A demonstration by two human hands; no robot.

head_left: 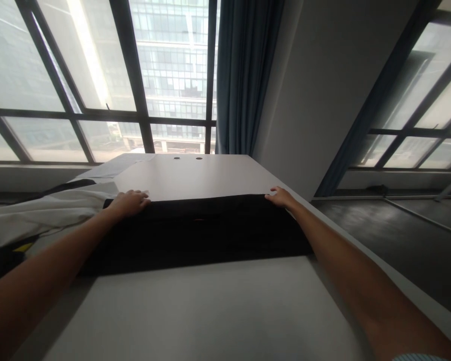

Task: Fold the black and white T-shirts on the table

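A black folded cloth (206, 233) lies across the white table (210, 311) in a wide band; its exact kind is hidden by the folding and the dark colour. My left hand (131, 202) grips its far edge near the left end, fingers curled over the fabric. At the far right corner, my right hand (280, 197) pinches the same edge between thumb and fingers. Both arms reach forward, one along each side of the cloth.
White and dark fabrics (48, 208) are heaped at the table's left side, with a yellow patch (23, 247) low in them. Two round holes pierce the tabletop's far end. Beyond stand windows (173, 75), a blue curtain (244, 75) and a wall column (311, 100).
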